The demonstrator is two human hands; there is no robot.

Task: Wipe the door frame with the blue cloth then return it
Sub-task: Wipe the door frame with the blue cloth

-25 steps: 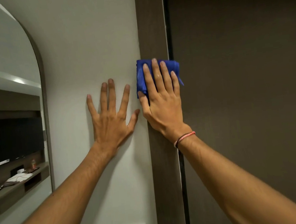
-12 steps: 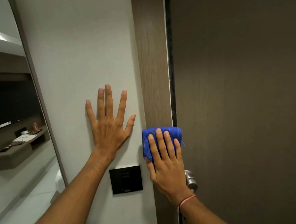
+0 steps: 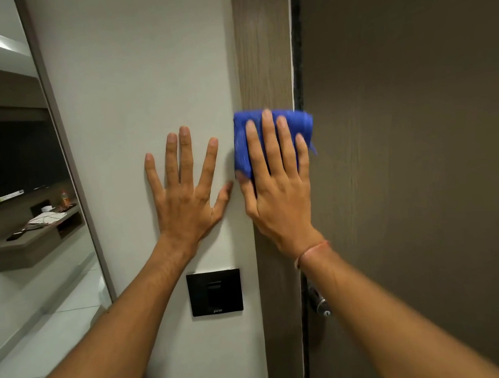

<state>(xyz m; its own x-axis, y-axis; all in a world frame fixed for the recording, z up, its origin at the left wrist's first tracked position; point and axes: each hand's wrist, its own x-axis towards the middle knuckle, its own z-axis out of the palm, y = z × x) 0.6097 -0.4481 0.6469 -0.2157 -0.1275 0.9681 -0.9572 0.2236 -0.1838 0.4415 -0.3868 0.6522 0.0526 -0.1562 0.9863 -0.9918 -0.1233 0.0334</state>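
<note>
A brown wooden door frame (image 3: 261,49) runs vertically between the pale wall and the dark door. My right hand (image 3: 275,183) presses a folded blue cloth (image 3: 242,146) flat against the frame at mid height; the cloth shows above and left of my fingers and a corner sticks out on the right. My left hand (image 3: 186,195) lies flat on the wall just left of the frame, fingers spread, holding nothing.
The dark brown door (image 3: 421,140) is closed at the right, its metal handle (image 3: 320,303) showing under my right forearm. A black switch plate (image 3: 214,292) sits on the wall below my left hand. A tall mirror (image 3: 10,183) stands at the left.
My right hand slid the cloth down the frame towards the handle, then back up to mid height. My left hand stayed flat on the wall.
</note>
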